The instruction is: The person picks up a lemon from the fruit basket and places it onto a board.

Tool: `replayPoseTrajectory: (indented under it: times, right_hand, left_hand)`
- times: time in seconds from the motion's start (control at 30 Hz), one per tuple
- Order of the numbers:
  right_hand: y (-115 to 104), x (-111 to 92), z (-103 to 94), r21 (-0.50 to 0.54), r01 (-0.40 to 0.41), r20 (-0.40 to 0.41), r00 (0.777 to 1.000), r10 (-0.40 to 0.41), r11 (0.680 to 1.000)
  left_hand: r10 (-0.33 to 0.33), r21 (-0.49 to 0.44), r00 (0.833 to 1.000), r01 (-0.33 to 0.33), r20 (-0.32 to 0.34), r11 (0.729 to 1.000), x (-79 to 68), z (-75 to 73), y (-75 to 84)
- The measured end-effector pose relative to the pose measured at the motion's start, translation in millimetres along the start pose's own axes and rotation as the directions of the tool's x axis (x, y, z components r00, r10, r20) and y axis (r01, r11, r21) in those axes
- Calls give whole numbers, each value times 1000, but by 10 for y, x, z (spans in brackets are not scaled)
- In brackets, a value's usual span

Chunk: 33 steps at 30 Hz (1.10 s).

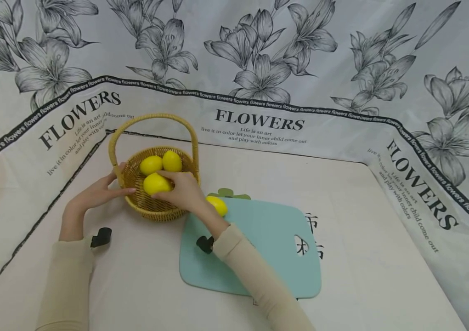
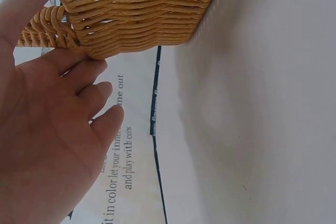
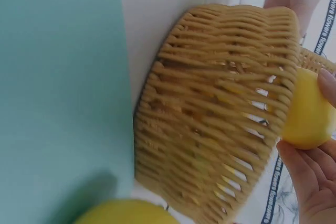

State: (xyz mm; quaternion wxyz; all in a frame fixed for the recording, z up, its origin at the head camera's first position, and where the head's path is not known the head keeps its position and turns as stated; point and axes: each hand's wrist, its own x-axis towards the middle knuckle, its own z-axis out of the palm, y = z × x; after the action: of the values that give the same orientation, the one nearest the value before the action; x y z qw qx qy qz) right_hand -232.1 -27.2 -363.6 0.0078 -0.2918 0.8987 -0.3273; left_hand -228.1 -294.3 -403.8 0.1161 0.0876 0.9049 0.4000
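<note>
A wicker basket [image 1: 161, 215] with a tall arched handle stands at the left centre. My left hand [image 1: 95, 193] grips its left rim near the foot of the handle, thumb on the inner side and fingers outside. Between the thumb and fingers of my right hand [image 1: 183, 189] is a yellow lemon [image 1: 155, 185], held over the basket's opening. In the right wrist view this lemon [image 3: 307, 111] appears at the rim. Two more lemons, one [image 1: 150, 164] left of the other [image 1: 172, 161], lie inside the basket.
Right of the basket lies a light teal cutting board [image 1: 267, 239] with a handle hole. Another lemon [image 1: 219, 206] sits at its upper left edge, near a green leaf-shaped piece [image 1: 234, 194]. A flower-printed cloth [image 1: 259, 122] rises behind the white table surface.
</note>
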Motion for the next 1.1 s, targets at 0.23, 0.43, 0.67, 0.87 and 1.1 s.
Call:
replayPoseTrajectory:
  times: [0.23,0.43,0.67,0.87,1.1]
  right_hand:
    - [1,-141,-192,29,-9,-19,1000,9,1000]
    - [46,-257,-309,58,6,-46,999,-3,998]
    - [123,-362,-391,63,29,-59,998,-25,998]
    - [207,-457,-438,120,51,-67,997,-43,991]
    - [299,-575,-491,124,71,-93,994,-59,990]
  left_hand:
    - [1,6,1000,-1,-1,1000,5,3,6]
    - [-8,0,1000,8,4,1000,0,-1,3]
    - [-5,-5,1000,5,12,1000,8,5,-8]
    - [-1,-9,1000,1,14,1000,-6,1,13]
    - [-1,-5,1000,1,12,1000,-27,-5,42]
